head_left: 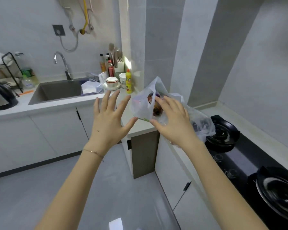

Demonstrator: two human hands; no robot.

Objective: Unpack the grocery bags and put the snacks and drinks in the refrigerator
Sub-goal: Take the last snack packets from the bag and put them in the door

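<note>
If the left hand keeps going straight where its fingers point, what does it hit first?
Probably the yellow bottle or the stacked bowls on the counter, just beyond the open left hand; depth is unclear. The plastic bag sits right of that line.

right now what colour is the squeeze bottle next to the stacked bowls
The bottle is yellow with an orange-red cap, seen in the head view.

Pale grey tiled walls (156, 39). Glossy grey floor (90, 188). L-shaped white worktop (56, 105) over white cabinets (48, 130); sunken sink (56, 92) with chrome tap (63, 63) at left, black hob (239, 155) at right. Yellow pipe (85, 14) up the back wall.
</note>
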